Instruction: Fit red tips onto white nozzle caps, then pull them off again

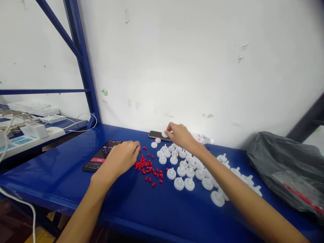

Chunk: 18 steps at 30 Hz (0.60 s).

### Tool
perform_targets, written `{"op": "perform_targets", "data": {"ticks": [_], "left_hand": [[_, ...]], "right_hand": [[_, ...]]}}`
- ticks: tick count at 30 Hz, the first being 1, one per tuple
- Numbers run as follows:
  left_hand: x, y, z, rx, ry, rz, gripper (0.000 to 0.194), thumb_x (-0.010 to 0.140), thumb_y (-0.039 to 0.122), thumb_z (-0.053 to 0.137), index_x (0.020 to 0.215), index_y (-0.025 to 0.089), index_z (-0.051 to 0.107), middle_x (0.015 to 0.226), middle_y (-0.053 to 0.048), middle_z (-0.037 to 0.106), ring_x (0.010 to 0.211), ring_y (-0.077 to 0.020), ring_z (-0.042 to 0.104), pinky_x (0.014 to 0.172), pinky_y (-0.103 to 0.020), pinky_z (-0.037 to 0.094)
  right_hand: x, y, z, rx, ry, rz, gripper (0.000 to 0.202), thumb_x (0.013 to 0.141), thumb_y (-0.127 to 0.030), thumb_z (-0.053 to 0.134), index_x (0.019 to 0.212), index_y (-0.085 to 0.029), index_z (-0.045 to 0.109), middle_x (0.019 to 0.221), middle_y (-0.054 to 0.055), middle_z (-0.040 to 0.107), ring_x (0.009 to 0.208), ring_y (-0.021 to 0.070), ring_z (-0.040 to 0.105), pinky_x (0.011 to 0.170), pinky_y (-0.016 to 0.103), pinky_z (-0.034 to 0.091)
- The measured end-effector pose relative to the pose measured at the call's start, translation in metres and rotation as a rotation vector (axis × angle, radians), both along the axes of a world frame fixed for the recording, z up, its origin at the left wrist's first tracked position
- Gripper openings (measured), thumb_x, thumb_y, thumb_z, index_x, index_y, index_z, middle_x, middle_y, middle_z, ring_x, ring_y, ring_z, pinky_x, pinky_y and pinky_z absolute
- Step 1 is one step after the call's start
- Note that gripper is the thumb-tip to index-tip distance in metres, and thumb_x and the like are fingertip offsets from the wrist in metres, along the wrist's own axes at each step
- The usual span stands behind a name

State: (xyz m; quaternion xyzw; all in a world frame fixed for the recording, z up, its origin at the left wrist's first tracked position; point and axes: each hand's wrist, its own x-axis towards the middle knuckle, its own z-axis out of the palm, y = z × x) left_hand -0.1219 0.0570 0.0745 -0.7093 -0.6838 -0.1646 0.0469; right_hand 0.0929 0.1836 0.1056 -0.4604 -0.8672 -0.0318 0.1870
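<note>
My right hand [179, 135] is reaching to the back of the blue table, its fingers closed on a white nozzle cap [164, 134] with a bit of red at its top. The cap is over a dark phone lying near the wall. My left hand [123, 157] has curled, closed fingers beside a scatter of small red caps [144, 163]; whatever it may hold is hidden. Many white nozzle caps [179, 183] stand, nozzles up, in the middle and under my right forearm. Two more white caps [154, 144] sit apart, left of the main group, with red showing at one.
A phone with a running timer [101, 156] lies left of my left hand. By the wall are the dark phone [153, 134] and a clear bottle [202, 138]. A dark plastic bag [268, 158] is at the right. Power strips [37, 138] and cables occupy the far left.
</note>
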Motion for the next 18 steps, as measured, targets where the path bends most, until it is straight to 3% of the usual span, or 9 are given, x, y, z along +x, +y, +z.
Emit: {"op": "perform_targets", "data": {"ticks": [5, 7, 10, 14, 18], "left_hand": [[0.014, -0.009, 0.011, 0.145, -0.119, -0.058, 0.03, 0.103, 0.033, 0.039, 0.109, 0.026, 0.068, 0.106, -0.004, 0.076, 0.095, -0.0241, 0.07, 0.084, -0.033, 0.048], [0.024, -0.015, 0.015, 0.179, -0.281, -0.134, 0.029, 0.103, 0.037, 0.043, 0.114, 0.027, 0.068, 0.102, -0.003, 0.077, 0.088, -0.0219, 0.071, 0.078, -0.031, 0.051], [0.038, -0.023, 0.02, 0.176, -0.544, -0.224, 0.032, 0.101, 0.043, 0.05, 0.123, 0.027, 0.067, 0.098, -0.001, 0.079, 0.082, -0.0196, 0.072, 0.07, -0.027, 0.053], [0.047, -0.026, 0.021, 0.215, -0.7, -0.234, 0.034, 0.096, 0.047, 0.06, 0.118, 0.024, 0.071, 0.104, -0.003, 0.08, 0.091, -0.0221, 0.075, 0.077, -0.028, 0.057], [0.045, -0.023, 0.018, 0.272, -0.719, -0.17, 0.028, 0.093, 0.046, 0.063, 0.098, 0.022, 0.076, 0.091, -0.003, 0.08, 0.079, -0.0222, 0.075, 0.072, -0.029, 0.056]], "right_hand": [[0.017, -0.04, 0.02, -0.099, 0.157, 0.163, 0.012, 0.1, -0.029, 0.047, 0.101, -0.022, 0.056, 0.082, 0.003, 0.072, 0.075, 0.0188, 0.065, 0.061, 0.028, 0.04], [0.016, -0.053, 0.023, -0.14, 0.21, 0.272, 0.01, 0.1, -0.029, 0.05, 0.099, -0.022, 0.056, 0.078, 0.001, 0.07, 0.071, 0.0176, 0.064, 0.06, 0.028, 0.039], [0.009, -0.07, 0.024, -0.069, 0.179, 0.39, 0.007, 0.099, -0.025, 0.054, 0.101, -0.021, 0.059, 0.086, 0.002, 0.07, 0.078, 0.0176, 0.063, 0.067, 0.029, 0.041], [0.0, -0.084, 0.022, 0.087, 0.123, 0.348, 0.009, 0.095, -0.019, 0.06, 0.103, -0.02, 0.062, 0.099, 0.006, 0.068, 0.084, 0.019, 0.062, 0.072, 0.031, 0.043], [-0.002, -0.088, 0.021, 0.174, 0.109, 0.306, 0.022, 0.096, -0.023, 0.06, 0.118, -0.02, 0.062, 0.108, 0.008, 0.067, 0.074, 0.0177, 0.061, 0.065, 0.031, 0.044]]}}
